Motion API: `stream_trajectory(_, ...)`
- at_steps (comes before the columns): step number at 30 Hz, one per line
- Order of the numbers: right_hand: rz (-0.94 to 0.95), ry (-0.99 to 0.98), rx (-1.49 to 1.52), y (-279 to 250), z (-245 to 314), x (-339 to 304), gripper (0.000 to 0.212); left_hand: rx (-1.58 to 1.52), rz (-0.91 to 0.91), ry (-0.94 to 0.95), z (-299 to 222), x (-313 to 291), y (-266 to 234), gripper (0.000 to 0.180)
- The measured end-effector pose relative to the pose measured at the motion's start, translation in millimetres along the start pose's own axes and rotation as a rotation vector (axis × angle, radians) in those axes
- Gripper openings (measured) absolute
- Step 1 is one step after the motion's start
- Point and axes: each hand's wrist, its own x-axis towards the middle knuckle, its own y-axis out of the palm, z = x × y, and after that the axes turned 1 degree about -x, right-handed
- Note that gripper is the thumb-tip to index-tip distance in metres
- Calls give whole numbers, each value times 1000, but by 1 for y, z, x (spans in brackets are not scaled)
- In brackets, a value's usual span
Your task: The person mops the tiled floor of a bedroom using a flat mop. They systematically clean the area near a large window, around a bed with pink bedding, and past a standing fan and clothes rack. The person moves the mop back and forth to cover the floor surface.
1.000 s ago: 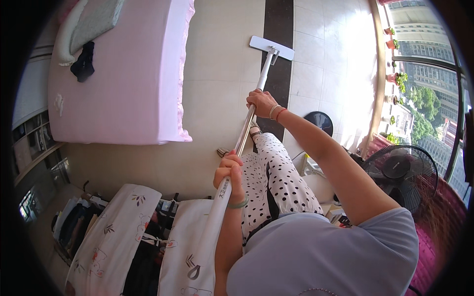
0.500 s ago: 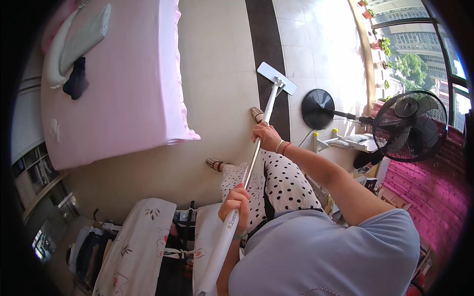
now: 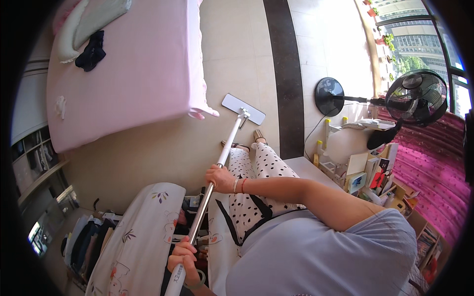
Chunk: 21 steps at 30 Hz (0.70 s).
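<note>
Both hands are wrapped round the long handle of a white flat mop [image 3: 233, 132]. My right hand [image 3: 220, 178], with a red and a pale band at the wrist, grips the white upper part of the pole just above the bare metal section. Lower down, my left hand [image 3: 182, 254], wearing a bangle, is closed round the pole near its white end sleeve. The rectangular mop head [image 3: 243, 108] lies flat on the pale tiled floor, just ahead of my feet. It sits close to the front corner of a pink-covered bed [image 3: 133, 89], apart from the frill.
A black standing fan [image 3: 329, 96] stands to the right, its cable on the floor. Near it are a small white chair [image 3: 335, 143] and shelves with books. A cloth-covered rack [image 3: 138, 237] is at lower left. A dark tile strip [image 3: 286, 64] crosses the floor.
The mop head has moved left and nearer, off the dark strip and towards the bed corner. Both hands have swung left and nearer with the pole. My feet now show closer together.
</note>
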Motion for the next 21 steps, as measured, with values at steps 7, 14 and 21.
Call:
stream_trajectory(7, 193, -131, 16, 60, 47, 13, 13, 11, -179, 43, -31, -32, -27, 18)
stream_trajectory(14, 360, -141, -205, -12, 40, 17, 12, -43, -124, 197, 16, -24, -15, 23)
stream_trajectory(21, 109, 67, -309, -116, -82, -15, 11, -330, -55, 192, 67, 29, 109, 19)
